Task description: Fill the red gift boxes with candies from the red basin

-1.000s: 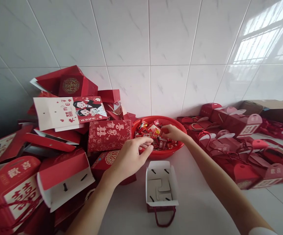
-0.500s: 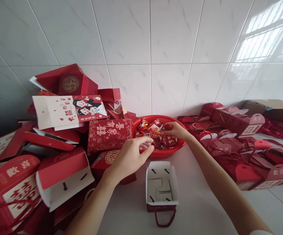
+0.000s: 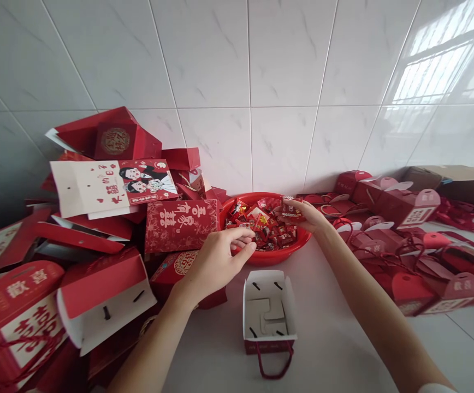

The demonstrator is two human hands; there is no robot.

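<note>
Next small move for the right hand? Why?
I'd probably bring the right hand over the white-lined box and lower the red packet in. The packet is already in its fingers, above the right side of the red basket, and the box stands just in front, open at the top with its inner floor showing.

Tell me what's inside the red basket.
Small wrapped packets, mostly red, lie heaped in the red basket. Its bottom is covered, and the left hand and right hand hide parts.
</note>
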